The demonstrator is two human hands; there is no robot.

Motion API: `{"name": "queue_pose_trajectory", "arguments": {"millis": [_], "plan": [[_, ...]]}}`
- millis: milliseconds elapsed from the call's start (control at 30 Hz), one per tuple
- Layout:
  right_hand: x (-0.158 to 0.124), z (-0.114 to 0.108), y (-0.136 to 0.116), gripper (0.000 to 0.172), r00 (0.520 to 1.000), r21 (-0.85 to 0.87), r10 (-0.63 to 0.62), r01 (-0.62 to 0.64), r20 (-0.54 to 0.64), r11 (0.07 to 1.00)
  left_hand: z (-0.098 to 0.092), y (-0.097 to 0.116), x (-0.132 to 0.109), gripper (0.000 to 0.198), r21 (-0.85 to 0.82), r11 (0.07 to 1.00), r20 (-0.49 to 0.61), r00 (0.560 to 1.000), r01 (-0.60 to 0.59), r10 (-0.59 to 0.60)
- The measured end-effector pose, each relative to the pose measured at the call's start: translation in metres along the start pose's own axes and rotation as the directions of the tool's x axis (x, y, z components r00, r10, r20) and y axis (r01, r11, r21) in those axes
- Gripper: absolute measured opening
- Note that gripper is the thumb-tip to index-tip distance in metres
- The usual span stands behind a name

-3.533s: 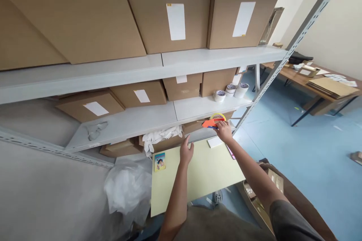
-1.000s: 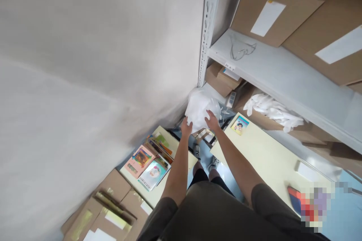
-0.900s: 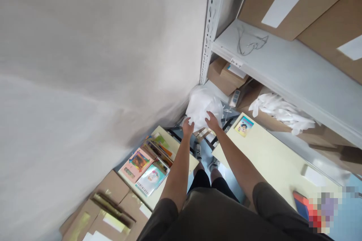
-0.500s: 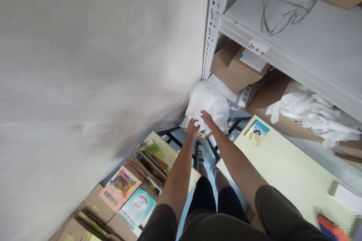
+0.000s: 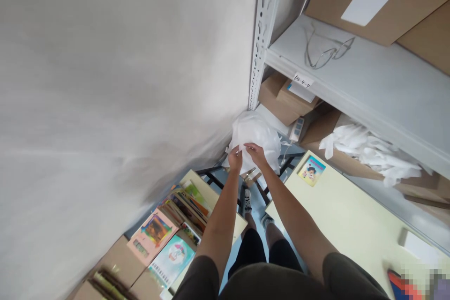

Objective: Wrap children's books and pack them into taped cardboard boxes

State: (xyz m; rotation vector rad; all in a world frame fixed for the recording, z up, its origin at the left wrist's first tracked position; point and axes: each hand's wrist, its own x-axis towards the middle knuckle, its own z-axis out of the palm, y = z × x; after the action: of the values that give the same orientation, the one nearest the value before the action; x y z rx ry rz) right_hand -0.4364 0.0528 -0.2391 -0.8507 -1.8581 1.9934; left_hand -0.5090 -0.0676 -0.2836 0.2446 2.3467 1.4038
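Note:
Both my arms reach forward into the corner between the wall and the shelf post. My left hand [image 5: 235, 160] and my right hand [image 5: 254, 153] are close together, and each pinches the thin film of a bulging white plastic bag [image 5: 256, 129] that sits low beside the post. The fingers of both hands are closed on the plastic. Below the hands I see my legs and shoes on the blue floor.
A pale yellow table [image 5: 337, 218] with a small picture card [image 5: 311, 170] lies to the right. Several colourful books [image 5: 176, 225] lie on a second table at left, above cardboard boxes. A grey metal shelf [image 5: 351, 84] holds boxes, a wire and crumpled white gloves [image 5: 369, 152].
Earlier my right hand held an orange tape dispenser at the shelf. I have turned left to the corner, and both hands went from resting on the bag to pinching its plastic.

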Motion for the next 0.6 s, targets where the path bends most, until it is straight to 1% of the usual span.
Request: {"name": "queue_pose_trajectory", "arguments": {"millis": [67, 133, 233, 300, 367, 400, 433, 533, 600], "plan": [[-0.005, -0.005, -0.021, 0.035, 0.997, -0.019, -0.038, 0.037, -0.069, 0.999, -0.008, 0.016, -0.005, 0.033, -0.009, 0.999, 0.005, 0.999, -0.041, 0.041], [-0.008, -0.010, -0.046, 0.035, 0.991, -0.048, -0.072, 0.067, -0.116, 0.997, -0.016, 0.032, -0.012, 0.035, 0.021, 0.998, 0.028, 0.998, -0.063, 0.063], [-0.015, -0.019, -0.087, 0.033, 0.976, -0.064, -0.138, 0.129, -0.170, 0.990, -0.030, 0.054, -0.024, 0.036, 0.122, 0.992, 0.064, 0.997, -0.041, 0.034], [-0.023, -0.027, -0.115, 0.031, 0.959, -0.047, -0.174, 0.168, -0.222, 0.985, -0.040, 0.067, -0.032, 0.040, 0.161, 0.986, 0.096, 0.995, -0.032, 0.017], [-0.034, -0.040, -0.140, 0.031, 0.941, -0.014, -0.188, 0.192, -0.283, 0.981, -0.049, 0.079, -0.040, 0.044, 0.167, 0.984, 0.120, 0.992, -0.067, 0.047], [-0.041, -0.049, -0.153, 0.034, 0.929, 0.012, -0.192, 0.206, -0.316, 0.979, -0.054, 0.085, -0.044, 0.045, 0.164, 0.982, 0.117, 0.991, -0.089, 0.070], [-0.048, -0.058, -0.164, 0.040, 0.916, 0.042, -0.196, 0.225, -0.349, 0.974, -0.059, 0.091, -0.047, 0.046, 0.157, 0.982, 0.102, 0.991, -0.107, 0.091], [-0.077, -0.093, -0.196, 0.070, 0.873, 0.136, -0.209, 0.296, -0.441, 0.946, -0.069, 0.112, -0.055, 0.044, 0.112, 0.985, 0.030, 0.991, -0.134, 0.132], [-0.100, -0.118, -0.211, 0.082, 0.844, 0.181, -0.200, 0.327, -0.498, 0.927, -0.072, 0.127, -0.060, 0.043, 0.079, 0.986, -0.034, 0.988, -0.147, 0.150]]}}
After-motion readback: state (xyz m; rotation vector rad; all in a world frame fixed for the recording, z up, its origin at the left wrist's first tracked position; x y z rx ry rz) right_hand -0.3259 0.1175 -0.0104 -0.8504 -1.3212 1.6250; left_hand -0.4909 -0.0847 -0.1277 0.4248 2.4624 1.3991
